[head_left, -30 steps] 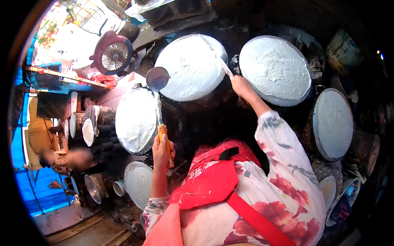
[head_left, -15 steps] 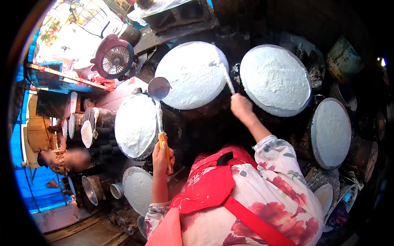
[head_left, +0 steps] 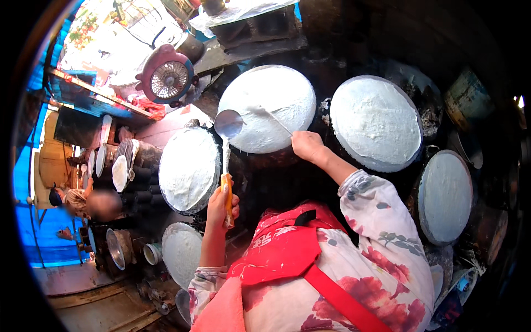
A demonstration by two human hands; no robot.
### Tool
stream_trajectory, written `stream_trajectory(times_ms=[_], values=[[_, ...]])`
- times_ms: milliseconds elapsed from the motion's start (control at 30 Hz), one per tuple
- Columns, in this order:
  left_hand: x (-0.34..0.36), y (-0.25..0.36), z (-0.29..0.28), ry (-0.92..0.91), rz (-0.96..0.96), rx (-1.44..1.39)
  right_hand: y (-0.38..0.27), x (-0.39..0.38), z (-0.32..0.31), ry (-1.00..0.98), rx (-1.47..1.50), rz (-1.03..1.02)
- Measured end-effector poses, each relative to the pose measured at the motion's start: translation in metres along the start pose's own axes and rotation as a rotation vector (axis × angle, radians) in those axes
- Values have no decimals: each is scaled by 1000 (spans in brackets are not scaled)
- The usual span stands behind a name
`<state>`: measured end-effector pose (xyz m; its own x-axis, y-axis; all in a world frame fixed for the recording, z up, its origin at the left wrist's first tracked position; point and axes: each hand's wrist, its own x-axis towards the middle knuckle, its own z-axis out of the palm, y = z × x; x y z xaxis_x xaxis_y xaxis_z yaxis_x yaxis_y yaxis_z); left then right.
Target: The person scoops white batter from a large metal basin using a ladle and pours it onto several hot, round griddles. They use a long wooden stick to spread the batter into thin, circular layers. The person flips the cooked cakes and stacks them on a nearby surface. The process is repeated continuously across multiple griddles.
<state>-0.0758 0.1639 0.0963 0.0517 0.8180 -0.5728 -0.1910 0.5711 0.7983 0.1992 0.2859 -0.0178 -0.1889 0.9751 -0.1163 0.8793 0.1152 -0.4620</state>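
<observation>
My left hand [head_left: 222, 206] is closed round the orange handle of a metal ladle [head_left: 229, 124]. The ladle's round bowl hangs over the left edge of the far middle disc [head_left: 276, 88], coated in white batter or paste. In my right hand [head_left: 307, 145] is a thin spreader [head_left: 278, 122], its white-smeared end on that disc's surface; its exact shape is hard to make out. Similar white-coated discs stand around me: one on the right [head_left: 377, 124], one left of the ladle [head_left: 188, 171], one at far right [head_left: 445, 196] and one at lower left [head_left: 182, 255].
A pink fan [head_left: 166, 77] stands at far left. Beyond the left discs is another person [head_left: 72, 199], near metal pots [head_left: 119, 249]. A worn bucket [head_left: 467, 99] sits at far right. Dark blocks [head_left: 257, 30] stand at the back.
The spreader has swept left across the far middle disc, and my right hand has come left with it. My left hand still holds the ladle. The whole view has shifted slightly.
</observation>
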Motion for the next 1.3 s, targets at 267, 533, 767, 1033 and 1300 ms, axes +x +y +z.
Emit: stream_trajectory(times_ms=[267, 533, 767, 1033, 1300], values=[[17, 13, 2, -18, -12, -19, 38, 43, 14, 22, -85, -65], [46, 19, 22, 73, 95, 201, 57, -22, 5, 262, 122, 294], [55, -4, 41, 112, -9, 254, -52, -36, 83, 94, 401, 108], [-5, 0, -2, -205, 39, -548, -99, -47, 39, 226, 442, -239], [-16, 20, -7, -542, 99, -1059, -13, 7, -16, 298, 175, -29]])
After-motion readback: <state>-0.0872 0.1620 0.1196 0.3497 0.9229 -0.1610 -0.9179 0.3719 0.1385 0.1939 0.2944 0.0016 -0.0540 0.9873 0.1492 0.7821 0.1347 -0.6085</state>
